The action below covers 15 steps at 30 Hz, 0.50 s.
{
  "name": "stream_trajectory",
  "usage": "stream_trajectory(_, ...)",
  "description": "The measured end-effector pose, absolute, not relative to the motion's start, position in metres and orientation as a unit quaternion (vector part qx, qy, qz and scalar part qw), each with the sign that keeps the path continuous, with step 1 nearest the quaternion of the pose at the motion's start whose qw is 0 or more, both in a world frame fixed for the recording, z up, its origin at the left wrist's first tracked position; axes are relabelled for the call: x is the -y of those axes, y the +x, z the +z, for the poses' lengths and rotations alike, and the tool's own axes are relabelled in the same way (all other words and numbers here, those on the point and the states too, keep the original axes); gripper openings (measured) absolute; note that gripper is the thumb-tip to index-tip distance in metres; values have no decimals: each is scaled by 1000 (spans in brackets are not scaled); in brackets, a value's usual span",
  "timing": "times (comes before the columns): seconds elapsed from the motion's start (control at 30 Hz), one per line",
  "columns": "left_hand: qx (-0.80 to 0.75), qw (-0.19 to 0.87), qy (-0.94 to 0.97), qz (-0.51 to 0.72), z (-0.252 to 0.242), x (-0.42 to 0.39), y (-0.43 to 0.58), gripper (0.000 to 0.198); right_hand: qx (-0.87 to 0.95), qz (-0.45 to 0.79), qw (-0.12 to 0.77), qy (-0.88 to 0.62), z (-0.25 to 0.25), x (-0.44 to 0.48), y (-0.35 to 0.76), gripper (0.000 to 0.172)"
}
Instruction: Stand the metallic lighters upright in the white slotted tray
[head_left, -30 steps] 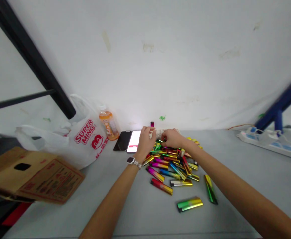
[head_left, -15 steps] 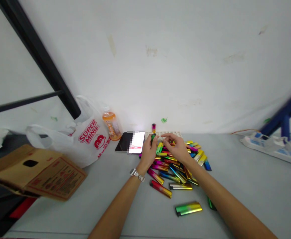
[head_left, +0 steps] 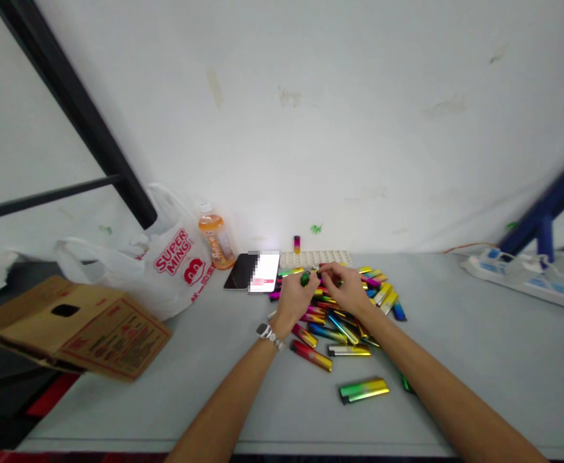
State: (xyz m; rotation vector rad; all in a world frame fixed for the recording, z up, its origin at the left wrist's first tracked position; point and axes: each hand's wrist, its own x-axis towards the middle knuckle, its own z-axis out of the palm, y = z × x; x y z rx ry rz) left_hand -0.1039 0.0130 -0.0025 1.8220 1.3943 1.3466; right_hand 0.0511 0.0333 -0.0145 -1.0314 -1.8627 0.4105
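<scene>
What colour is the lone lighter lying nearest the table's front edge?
Green fading to yellow-gold, on the metallic gradient lighter; the head view shows it clearly.

Two phones (head_left: pixel 257 272) — one bottle (head_left: pixel 216 244)

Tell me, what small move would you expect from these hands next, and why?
Probably carrying the small green lighter to the white slotted tray by the wall. The left hand pinches it above the pile of shiny multicoloured lighters, the right hand meets it, and one lighter already stands upright at the tray.
</scene>
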Motion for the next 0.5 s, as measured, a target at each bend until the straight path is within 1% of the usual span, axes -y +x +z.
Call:
stream_trajectory(0.13,-500,235,677,486,-3,-13,-103,33,767,161,460,-417,-18,-34,49,14)
stream_trajectory(0.33,-495,247,659,509,-4,-12,-101,31,769,163,447,-426,-17,-34,50,13)
stream_trajectory(0.5,-518,257,636,510,-7,-13,-100,39,773,166,437,-429,-17,-35,50,13)
